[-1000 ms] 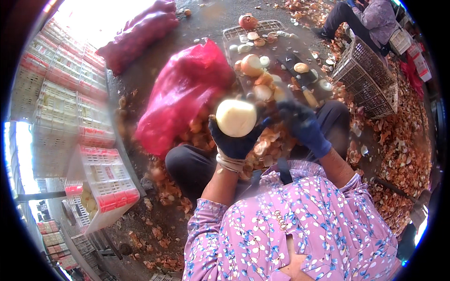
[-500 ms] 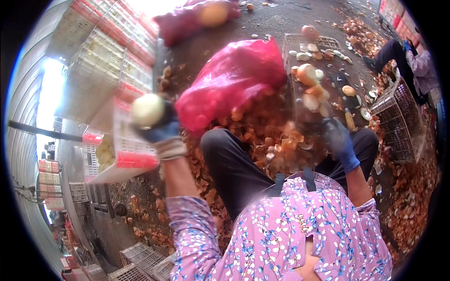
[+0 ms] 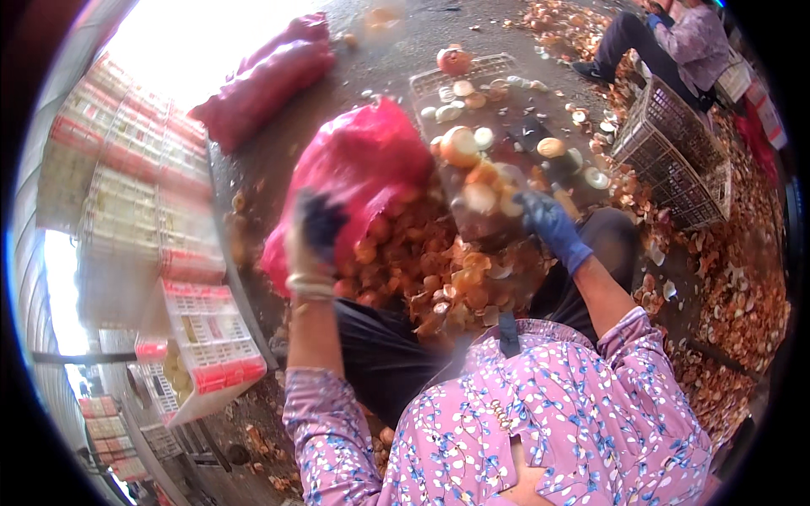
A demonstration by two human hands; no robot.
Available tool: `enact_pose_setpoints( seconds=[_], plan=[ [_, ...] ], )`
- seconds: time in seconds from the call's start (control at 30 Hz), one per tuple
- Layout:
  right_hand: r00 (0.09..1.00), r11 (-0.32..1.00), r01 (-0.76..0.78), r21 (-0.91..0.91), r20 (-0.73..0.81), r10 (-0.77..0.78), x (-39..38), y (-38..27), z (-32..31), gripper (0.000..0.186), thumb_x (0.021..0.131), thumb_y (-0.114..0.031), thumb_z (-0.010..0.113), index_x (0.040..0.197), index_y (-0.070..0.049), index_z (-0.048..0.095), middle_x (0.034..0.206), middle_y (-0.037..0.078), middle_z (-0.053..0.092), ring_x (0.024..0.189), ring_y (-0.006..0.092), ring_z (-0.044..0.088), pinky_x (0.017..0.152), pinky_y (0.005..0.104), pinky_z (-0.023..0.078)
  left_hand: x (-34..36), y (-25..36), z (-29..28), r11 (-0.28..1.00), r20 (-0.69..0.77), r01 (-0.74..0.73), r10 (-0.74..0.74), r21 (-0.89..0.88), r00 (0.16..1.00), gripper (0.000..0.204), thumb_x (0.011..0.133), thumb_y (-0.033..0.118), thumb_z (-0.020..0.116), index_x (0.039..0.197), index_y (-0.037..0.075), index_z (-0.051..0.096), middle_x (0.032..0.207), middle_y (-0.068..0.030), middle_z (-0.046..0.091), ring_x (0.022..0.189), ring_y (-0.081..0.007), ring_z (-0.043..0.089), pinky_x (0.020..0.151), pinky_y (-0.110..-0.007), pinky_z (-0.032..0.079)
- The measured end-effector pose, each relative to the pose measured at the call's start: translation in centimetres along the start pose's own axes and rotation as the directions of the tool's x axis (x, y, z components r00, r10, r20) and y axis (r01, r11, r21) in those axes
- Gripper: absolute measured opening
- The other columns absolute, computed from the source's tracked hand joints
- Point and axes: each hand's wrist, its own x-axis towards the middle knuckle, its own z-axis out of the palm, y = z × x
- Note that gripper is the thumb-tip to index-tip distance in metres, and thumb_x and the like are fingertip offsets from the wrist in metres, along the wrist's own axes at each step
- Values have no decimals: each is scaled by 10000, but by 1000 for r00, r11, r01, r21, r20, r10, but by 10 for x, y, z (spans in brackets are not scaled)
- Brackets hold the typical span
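My left hand (image 3: 316, 228), in a dark glove, is motion-blurred in front of the pink mesh bag (image 3: 354, 143); I see no onion in it, and its fingers are unclear. My right hand (image 3: 550, 226), in a blue glove, reaches to peeled and unpeeled onions (image 3: 479, 196) on a low crate surface (image 3: 422, 84), its fingertips at the pile's right edge; whether it grips one is unclear. Beside them lies a dark blade (image 3: 531, 131) with a blurred wooden handle (image 3: 564, 201). Loose skins and onions (image 3: 430, 270) heap between my legs.
Stacked white-and-red crates (image 3: 126, 219) stand left, one crate (image 3: 215, 333) with peeled onions nearer me. A second red sack (image 3: 261, 80) lies at the back. An empty plastic crate (image 3: 666, 156) sits right, beside a seated co-worker (image 3: 675, 51). Skins litter the ground (image 3: 717, 295).
The peeled onion has left my left hand, which swung out to the crates at left, then came back rightward. My right hand has moved up onto the onion pile.
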Motion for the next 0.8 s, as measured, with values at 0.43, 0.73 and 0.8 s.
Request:
enact_pose_setpoints(
  seconds=[0.43,0.73,0.8],
  plan=[
    [998,996,39,84,46,-43,19,19,15,330,1003,-268,479,1088,-19,677,787,-16,617,642,58,490,594,221,426,107,-125,177,18,226,-229,-244,973,943,950,764,675,614,1426,29,401,1270,-249,578,1174,-355,576,980,-395,460],
    [989,988,150,-47,28,-149,23,45,27,261,992,-215,532,1014,0,680,779,28,645,701,76,525,635,272,464,67,-164,124,620,134,-115,16,776,991,714,736,95,777,1356,36,428,1208,-135,578,1064,-216,598,885,-311,523],
    [988,981,155,-114,19,-154,21,44,29,258,992,-207,530,995,6,676,770,54,655,707,83,536,647,290,472,44,-162,109,713,173,-118,-4,691,985,691,755,15,735,1362,10,404,1214,-112,558,1045,-200,592,885,-299,524]
  ],
)
